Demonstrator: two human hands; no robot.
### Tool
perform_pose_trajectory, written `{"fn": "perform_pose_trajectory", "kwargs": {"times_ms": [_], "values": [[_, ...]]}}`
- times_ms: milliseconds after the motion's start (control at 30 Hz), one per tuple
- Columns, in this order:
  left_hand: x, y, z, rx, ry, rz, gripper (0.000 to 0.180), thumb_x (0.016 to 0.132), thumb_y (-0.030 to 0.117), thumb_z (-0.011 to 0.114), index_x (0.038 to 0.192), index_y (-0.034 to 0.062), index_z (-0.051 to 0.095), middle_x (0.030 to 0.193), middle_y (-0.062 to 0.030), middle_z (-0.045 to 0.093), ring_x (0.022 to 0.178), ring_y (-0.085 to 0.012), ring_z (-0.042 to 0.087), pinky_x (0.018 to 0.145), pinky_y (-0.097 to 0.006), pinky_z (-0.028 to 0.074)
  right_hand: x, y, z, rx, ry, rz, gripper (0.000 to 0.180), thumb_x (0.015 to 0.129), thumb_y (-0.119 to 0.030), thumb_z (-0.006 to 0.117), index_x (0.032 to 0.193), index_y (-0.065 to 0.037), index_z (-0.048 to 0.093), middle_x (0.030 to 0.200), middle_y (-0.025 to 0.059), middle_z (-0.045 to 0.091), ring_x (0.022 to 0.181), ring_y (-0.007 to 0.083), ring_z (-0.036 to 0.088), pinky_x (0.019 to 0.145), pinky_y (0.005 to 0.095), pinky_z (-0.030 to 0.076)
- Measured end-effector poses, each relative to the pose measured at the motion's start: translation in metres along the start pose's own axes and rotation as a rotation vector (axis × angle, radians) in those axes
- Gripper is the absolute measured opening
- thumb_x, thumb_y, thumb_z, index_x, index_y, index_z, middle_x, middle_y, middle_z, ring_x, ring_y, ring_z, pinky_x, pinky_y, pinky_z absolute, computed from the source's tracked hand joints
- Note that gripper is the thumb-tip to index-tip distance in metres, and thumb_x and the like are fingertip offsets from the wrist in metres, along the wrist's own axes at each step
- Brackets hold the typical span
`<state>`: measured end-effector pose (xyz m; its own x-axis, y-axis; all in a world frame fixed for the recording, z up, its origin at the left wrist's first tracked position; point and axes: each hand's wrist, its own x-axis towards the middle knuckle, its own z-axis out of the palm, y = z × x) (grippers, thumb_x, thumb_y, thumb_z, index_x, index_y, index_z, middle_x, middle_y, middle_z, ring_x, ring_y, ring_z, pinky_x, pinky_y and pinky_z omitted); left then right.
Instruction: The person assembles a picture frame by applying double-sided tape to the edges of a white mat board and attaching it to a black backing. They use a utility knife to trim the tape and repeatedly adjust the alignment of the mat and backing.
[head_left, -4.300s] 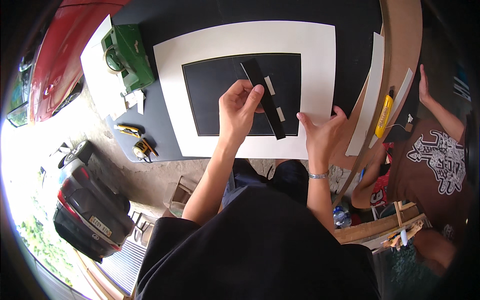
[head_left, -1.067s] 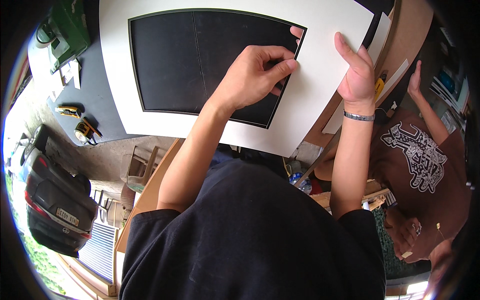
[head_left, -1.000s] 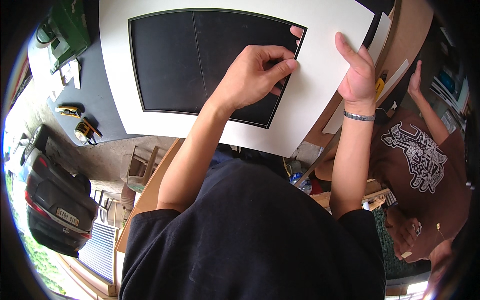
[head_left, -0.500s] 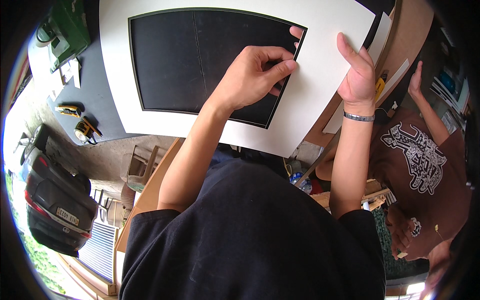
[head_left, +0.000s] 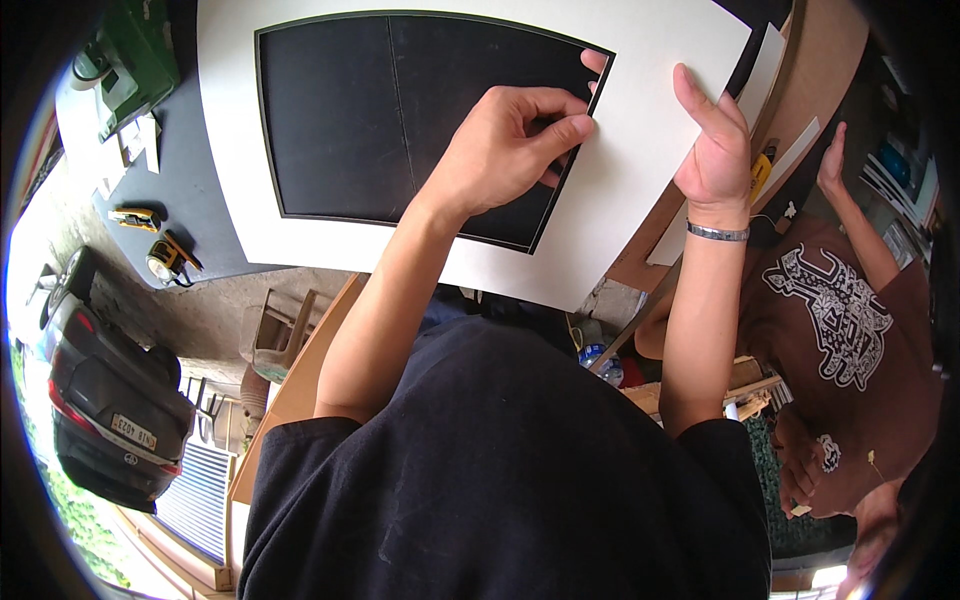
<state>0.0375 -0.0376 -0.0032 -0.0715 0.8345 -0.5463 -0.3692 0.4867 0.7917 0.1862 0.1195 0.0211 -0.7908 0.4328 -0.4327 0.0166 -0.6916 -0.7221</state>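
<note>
A white mat board [head_left: 330, 245] with a large window edged in black is in front of me, tilted a little. My left hand [head_left: 505, 150] reaches over the window and pinches its right inner edge between thumb and fingers. My right hand [head_left: 712, 150], with a metal band at the wrist, holds the board's right outer edge. Its thumb is on top; its other fingers go underneath, and fingertips peek through the window's upper right corner. Through the window shows a black table surface [head_left: 335, 120] with a thin line across it.
On the table's left lie a yellow-black tape measure [head_left: 166, 262], a yellow-black tool [head_left: 136, 217] and a green case [head_left: 140, 65]. A yellow cutter [head_left: 762, 172] and board strips lie right. Another person in a brown shirt [head_left: 830, 320] stands close on the right. A dark car [head_left: 115, 400] is parked left.
The mat board has shifted very slightly upward in the view, its near edge a little higher. Both my hands keep the same hold on it.
</note>
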Motion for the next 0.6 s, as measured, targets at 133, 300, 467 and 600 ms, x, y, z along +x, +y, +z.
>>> {"fn": "perform_pose_trajectory", "kwargs": {"times_ms": [133,300,467,600], "values": [[-0.0009,0.0013,-0.0003,0.013,0.017,0.001,0.031,0.101,0.03,0.067,0.109,0.001,0.074,0.088,-0.0037,0.072,0.078,-0.0094,0.069,0.065,-0.025,0.06,0.0003,-0.0005,-0.0007,0.019,-0.017,0.001,0.052,0.107,-0.022,0.046,0.147,0.01,0.038,0.14,0.0329,0.053,0.132,0.0438,0.055,0.101,0.0492,0.056],[-0.0017,0.0034,-0.0008,0.029,0.014,0.0,0.031,0.101,0.029,0.067,0.11,0.0009,0.074,0.088,-0.004,0.072,0.078,-0.0095,0.069,0.065,-0.025,0.06,-0.0007,0.001,0.0004,0.07,0.0,0.005,0.051,0.107,-0.022,0.046,0.147,0.01,0.039,0.141,0.0321,0.053,0.132,0.044,0.055,0.101,0.0495,0.056],[-0.0019,0.0025,-0.0015,0.022,0.02,-0.006,0.031,0.101,0.03,0.067,0.11,0.0012,0.074,0.087,-0.0036,0.071,0.077,-0.0096,0.068,0.065,-0.025,0.061,-0.0001,0.0007,0.0002,0.053,-0.01,0.006,0.051,0.107,-0.023,0.045,0.147,0.009,0.04,0.139,0.0317,0.055,0.13,0.0427,0.057,0.101,0.0487,0.056],[-0.0013,0.0015,-0.0023,0.0,0.013,-0.02,0.03,0.1,0.03,0.068,0.109,0.0013,0.074,0.086,-0.0035,0.071,0.076,-0.0098,0.068,0.065,-0.025,0.06,-0.0006,0.0016,0.0019,0.035,0.019,-0.002,0.05,0.107,-0.023,0.043,0.146,0.008,0.043,0.134,0.0325,0.059,0.124,0.0406,0.062,0.1,0.0471,0.057]]}}
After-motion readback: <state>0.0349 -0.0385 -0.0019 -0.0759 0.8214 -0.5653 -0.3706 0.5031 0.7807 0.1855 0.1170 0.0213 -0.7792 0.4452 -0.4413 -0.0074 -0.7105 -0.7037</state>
